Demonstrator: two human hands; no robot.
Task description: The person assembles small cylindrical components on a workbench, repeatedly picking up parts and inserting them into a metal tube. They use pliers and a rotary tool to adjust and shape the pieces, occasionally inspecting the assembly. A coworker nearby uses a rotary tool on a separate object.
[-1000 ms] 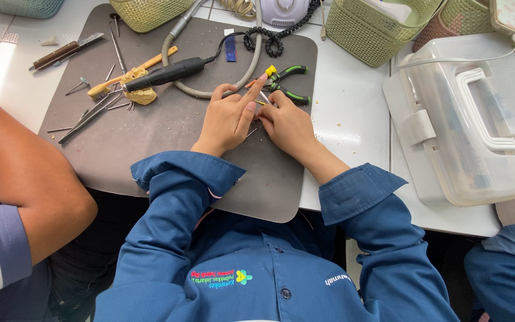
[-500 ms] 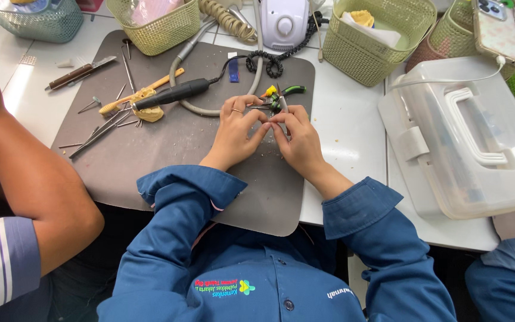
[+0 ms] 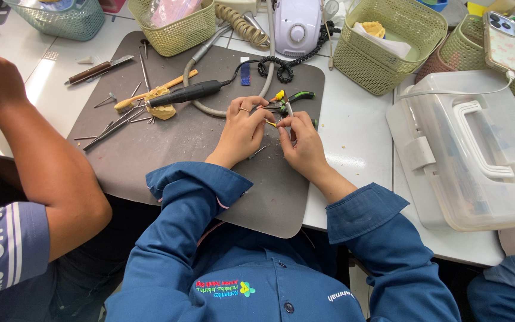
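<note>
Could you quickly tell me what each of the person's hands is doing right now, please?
Left hand: fingers curled shut, pinching a small piece I cannot make out.
Right hand: closed on the same small piece, beside the green-handled pliers.

Left hand (image 3: 241, 131), right hand (image 3: 301, 143), fingertips together

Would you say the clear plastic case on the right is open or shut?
Shut: the clear plastic case has its lid down flat, handle on top.
</note>
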